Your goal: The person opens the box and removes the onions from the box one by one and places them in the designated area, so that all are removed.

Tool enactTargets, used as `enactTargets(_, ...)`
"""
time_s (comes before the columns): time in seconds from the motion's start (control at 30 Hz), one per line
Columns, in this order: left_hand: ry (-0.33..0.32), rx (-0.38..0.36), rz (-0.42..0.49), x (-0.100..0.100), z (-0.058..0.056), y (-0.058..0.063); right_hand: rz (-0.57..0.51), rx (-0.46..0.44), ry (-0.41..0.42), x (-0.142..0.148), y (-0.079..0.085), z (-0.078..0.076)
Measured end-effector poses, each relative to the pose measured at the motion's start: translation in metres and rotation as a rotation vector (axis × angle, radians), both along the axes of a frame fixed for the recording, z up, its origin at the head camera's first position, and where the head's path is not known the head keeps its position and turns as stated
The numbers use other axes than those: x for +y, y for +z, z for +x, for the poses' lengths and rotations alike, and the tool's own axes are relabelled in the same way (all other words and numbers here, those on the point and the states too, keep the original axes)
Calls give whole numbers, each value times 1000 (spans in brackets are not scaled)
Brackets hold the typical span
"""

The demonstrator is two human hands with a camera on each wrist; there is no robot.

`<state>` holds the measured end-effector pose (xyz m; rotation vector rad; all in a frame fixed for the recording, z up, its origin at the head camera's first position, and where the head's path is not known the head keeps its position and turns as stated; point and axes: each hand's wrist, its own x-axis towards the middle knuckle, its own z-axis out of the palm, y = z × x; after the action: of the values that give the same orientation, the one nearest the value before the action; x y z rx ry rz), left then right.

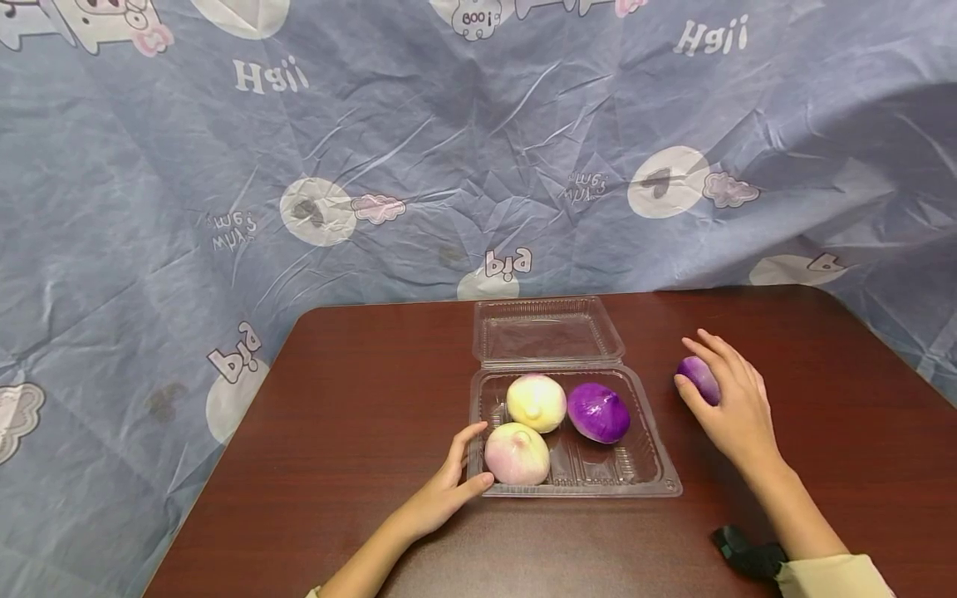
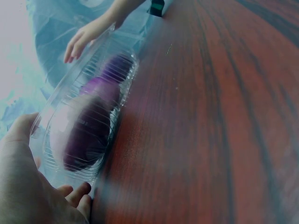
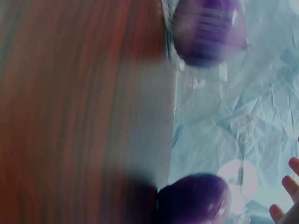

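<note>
A clear plastic clamshell box [image 1: 581, 490] lies with its lid folded back. Inside are two pale yellow-pink onions [image 1: 517, 454] on the left and a glossy purple onion [image 1: 599, 413] on the right. My left hand [image 1: 443, 497] touches the box's left side, thumb at the near corner and fingers spread along the edge. To the right of the box, another purple onion [image 1: 699, 378] sits on the table, partly hidden by my right hand [image 1: 736, 407]. That hand hovers around it with parted fingers; in the right wrist view, the fingertips [image 3: 290, 184] stand apart from the onion.
The transparent lid [image 1: 548, 328] stretches toward the table's back edge. A dark strap [image 1: 748, 555] shows near my right wrist. Behind the brown table [image 1: 359, 399] hangs a blue printed cloth [image 1: 419, 149].
</note>
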<state>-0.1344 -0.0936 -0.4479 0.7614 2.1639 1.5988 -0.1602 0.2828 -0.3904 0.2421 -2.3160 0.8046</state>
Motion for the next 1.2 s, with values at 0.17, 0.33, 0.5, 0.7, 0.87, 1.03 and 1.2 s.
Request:
enactTargets(0.17,3,-1,-2,0,0,-1,30,-8,51,-16,2,2)
enactTargets(0.33,2,1,2,0,0,0,55,-36,99,-31,2,5)
enactTargets(0.5,4,-2,8,0,1,0,69,-68,143,-44,0,9)
enactTargets(0.7,-4,-12,4,0,0,-1,83,-89,181,-56,-2,13)
enactTargets(0.87,3,-9,8,0,0,-1,106,-95,213,-61,-5,14)
enactTargets(1.03,12,1,12,0,1,-1,133,-147,217,-63,-7,14)
enactTargets(1.2,3,9,12,0,0,-1,156,-211,233,-64,-10,14)
